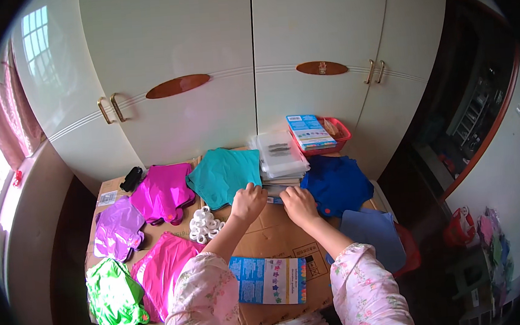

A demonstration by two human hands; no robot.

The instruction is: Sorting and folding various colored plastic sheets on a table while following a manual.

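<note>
At the near edge of a stack of clear plastic bags (279,155), my left hand (249,202) and my right hand (298,203) are closed a short way apart. A thin translucent piece (274,191) spans the gap between them, and its far part merges with the stack. A little blue shows just below it. My fingertips are partly hidden. Below my hands lies a flat blue and white printed package (269,279). Small white rolls (204,224) sit in a heap beside my left forearm.
Piles of shiny flat foil shapes ring the cardboard-covered table: teal (224,176), magenta (163,191), purple (118,228), green (115,296), pink (164,268) and dark blue (337,184). A red basket (344,136) with printed packages stands behind, against a white cabinet (171,41).
</note>
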